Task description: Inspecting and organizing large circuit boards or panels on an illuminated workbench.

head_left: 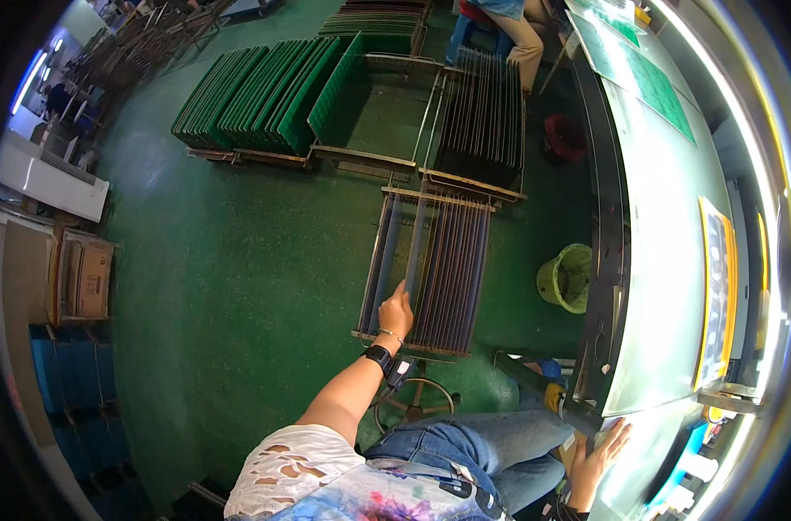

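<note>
With the picture's centre as the clock's pivot, the left hand (396,313) sits just below it, fingers closed on the near end of a thin, flat, dark-grey panel (417,243). That panel stands on edge in a low, slotted metal rack (358,333), leaning slightly, its far end towards twelve o'clock. The fingertips are partly hidden.

Held by one end, the panel could swing at its far end and scrape the tightly packed row of dark upright panels (452,273) at its three o'clock side. An uneven pull might jam it in its slots or shift the rack. The thin metal bracelet (390,333) beside the panel could snag an edge.

The right hand (598,456), towards four o'clock, lies with fingers spread on the pale, glossy desk (664,260), so it gives the panel no support. Carried low towards three o'clock, the panel could knock the light-green round bin (565,278) or the desk's dark edge.
</note>
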Motion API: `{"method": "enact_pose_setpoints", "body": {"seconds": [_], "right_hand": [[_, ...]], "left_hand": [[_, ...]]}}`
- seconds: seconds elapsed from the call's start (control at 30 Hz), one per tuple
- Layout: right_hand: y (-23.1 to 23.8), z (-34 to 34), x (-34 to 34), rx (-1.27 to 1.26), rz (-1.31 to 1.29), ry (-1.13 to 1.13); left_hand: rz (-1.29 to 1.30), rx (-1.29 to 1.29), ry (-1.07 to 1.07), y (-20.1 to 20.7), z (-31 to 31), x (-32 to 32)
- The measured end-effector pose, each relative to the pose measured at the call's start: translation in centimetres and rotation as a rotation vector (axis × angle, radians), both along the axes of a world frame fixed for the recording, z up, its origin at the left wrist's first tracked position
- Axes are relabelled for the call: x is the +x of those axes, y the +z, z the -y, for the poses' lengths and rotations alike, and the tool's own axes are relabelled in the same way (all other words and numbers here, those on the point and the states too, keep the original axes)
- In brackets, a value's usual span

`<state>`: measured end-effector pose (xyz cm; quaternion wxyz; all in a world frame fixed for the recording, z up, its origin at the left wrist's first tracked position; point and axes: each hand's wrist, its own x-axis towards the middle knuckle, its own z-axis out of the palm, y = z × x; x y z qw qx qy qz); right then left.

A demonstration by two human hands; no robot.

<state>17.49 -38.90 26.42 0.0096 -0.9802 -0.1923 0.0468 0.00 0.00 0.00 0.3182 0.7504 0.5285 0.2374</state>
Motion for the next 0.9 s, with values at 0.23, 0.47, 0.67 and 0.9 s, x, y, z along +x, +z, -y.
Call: {"method": "enact_pose_setpoints", "body": {"seconds": [0.23,0.47,0.67,0.9], "right_hand": [[0.0,-0.8,-0.2,-0.030,0.010,-0.027],[-0.1,-0.7,-0.1,-0.013,0.080,0.001],[0.6,-0.4,0.6,-0.059,-0.001,0.108],[1.0,-0.2,1.0,-0.187,-0.041,0.163]], "left_hand": [[-0.011,0.031,-0.015,0.0,-0.5,0.0],[-0.146,-0.197,-0.116,-1.8,-1.2,0.9],[-0.356,-0.005,0.080,-6.0,-3.6,0.8],[-0.651,-0.324,0.097,-9.1,-9.0,1.3]]}}
